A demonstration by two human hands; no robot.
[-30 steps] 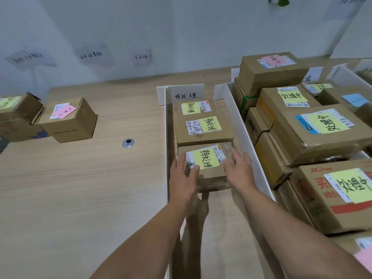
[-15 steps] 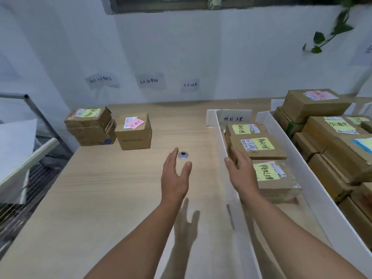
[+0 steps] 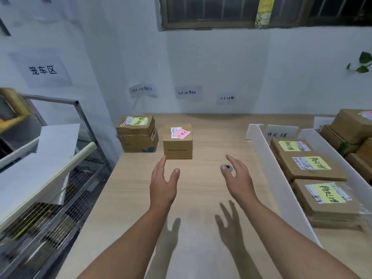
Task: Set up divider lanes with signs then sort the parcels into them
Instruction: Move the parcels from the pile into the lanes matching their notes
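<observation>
- While my arms reach over the wooden table (image 3: 211, 137), my left grip (image 3: 163, 182) hovers released, fingers straight, holding nothing.
- My right grip (image 3: 238, 178) is also released, fingers relaxed, above a small round metal fitting (image 3: 227, 167).
- Just beyond my left grip stands a small parcel with a pink note (image 3: 177, 146); a stack of parcels (image 3: 137, 135) sits to its left.
- On my right, three yellow-noted parcels (image 3: 310, 168) lie in a white divider lane (image 3: 275, 174), its sign (image 3: 280, 133) at the far end.
</observation>
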